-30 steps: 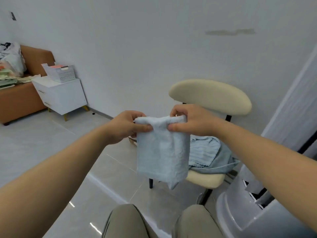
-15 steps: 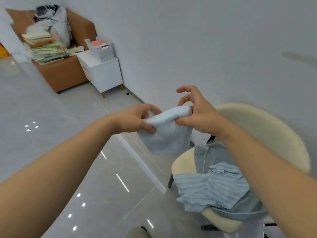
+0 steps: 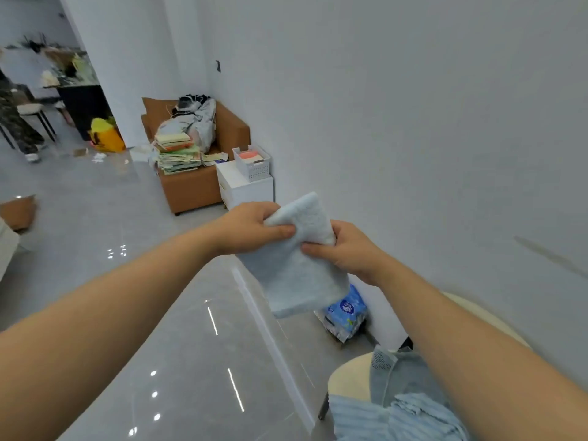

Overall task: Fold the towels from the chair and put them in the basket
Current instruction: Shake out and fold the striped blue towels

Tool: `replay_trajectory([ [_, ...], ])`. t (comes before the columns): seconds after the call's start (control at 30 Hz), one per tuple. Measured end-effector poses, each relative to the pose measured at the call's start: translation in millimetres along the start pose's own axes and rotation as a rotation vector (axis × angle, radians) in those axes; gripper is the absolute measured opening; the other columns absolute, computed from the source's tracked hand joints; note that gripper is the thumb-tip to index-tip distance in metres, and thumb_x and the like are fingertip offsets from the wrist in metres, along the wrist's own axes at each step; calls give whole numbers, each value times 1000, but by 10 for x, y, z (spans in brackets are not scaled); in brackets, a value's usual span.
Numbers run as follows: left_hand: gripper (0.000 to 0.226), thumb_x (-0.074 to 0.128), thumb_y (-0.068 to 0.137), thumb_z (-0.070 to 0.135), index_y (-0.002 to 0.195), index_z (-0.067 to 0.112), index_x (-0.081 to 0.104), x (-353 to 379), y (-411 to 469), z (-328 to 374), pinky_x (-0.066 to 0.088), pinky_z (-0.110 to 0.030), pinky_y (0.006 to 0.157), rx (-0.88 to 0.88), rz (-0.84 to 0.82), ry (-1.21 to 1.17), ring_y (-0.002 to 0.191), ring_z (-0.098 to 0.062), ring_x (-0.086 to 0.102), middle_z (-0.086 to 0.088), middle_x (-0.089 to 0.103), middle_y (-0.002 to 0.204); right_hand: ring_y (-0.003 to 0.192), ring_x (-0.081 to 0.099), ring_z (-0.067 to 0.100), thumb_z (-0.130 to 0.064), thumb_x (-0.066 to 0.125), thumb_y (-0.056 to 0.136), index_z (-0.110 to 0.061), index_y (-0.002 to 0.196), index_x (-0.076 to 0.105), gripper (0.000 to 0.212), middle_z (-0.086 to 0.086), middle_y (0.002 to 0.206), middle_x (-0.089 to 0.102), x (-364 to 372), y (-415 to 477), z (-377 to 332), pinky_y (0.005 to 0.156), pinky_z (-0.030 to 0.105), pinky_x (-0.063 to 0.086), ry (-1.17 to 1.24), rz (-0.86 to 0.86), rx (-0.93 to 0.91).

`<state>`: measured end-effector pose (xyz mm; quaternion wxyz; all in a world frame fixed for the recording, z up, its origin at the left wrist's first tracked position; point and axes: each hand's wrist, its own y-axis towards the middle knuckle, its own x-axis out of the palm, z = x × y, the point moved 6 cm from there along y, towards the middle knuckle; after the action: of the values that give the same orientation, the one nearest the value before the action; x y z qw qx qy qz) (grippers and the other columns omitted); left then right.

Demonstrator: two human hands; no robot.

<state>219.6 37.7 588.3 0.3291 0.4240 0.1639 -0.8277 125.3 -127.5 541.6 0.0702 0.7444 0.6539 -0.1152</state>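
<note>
— Where are the towels?
— The cream chair (image 3: 347, 375) at lower right carries a heap of blue towels (image 3: 396, 416). One pale blue folded towel (image 3: 296, 275) hangs in the air above the floor.
— Held how?
— The left hand (image 3: 251, 227) pinches its top corner, and the right hand (image 3: 348, 251) grips its right edge.

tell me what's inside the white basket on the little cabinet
The white basket on the white cabinet holds a pink item and a pale item, both showing at the rim. Whatever lies lower is hidden by the basket's wall.
</note>
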Motion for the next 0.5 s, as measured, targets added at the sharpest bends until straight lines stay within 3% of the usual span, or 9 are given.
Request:
replay_trajectory([
  [0.07, 37, 64, 84, 66, 94, 30, 63, 33, 15, -21, 52, -32, 79, -2, 87, -76, 89, -10, 64, 10, 67, 93, 98, 73, 20, -22, 80, 85, -16, 108, 70, 26, 2, 104, 76, 50, 117, -32, 93, 45, 57, -25, 6, -38],
  [0.17, 31, 61, 91, 56, 93, 25, 63, 69, 144, -179, 51, -34, 77, -6, 203, -34, 86, -12, 63, 7, 67, 89, 98, 72, 17, -29, 83, 81, -21, 106, 70, 29, -1, 102, 76, 112, 333, 104, 92, 46, 57, -91, 10, -38],
  [0.33, 31, 61, 92, 55, 94, 24, 65, -53, 596, -878, 54, -39, 81, -89, 180, -71, 86, -10, 64, 7, 69, 90, 91, 74, 17, -33, 89, 73, -19, 101, 74, 34, -1, 98, 77, 215, 877, 529, 88, 42, 60, -162, -153, 149],
  [0.43, 36, 60, 88, 62, 91, 26, 66, -216, 963, -1355, 54, -37, 80, -112, 151, -52, 83, -9, 64, 9, 69, 88, 93, 74, 18, -38, 88, 74, -17, 99, 76, 34, 0, 98, 78, 198, 1354, 715, 89, 39, 59, -124, -114, 226],
  [0.5, 39, 58, 89, 64, 89, 25, 65, -334, 1243, -1632, 52, -37, 79, -120, 120, -36, 83, -11, 63, 7, 68, 86, 97, 74, 22, -30, 85, 78, -12, 103, 75, 33, 4, 102, 77, 227, 1686, 794, 89, 37, 58, 8, -50, 250],
])
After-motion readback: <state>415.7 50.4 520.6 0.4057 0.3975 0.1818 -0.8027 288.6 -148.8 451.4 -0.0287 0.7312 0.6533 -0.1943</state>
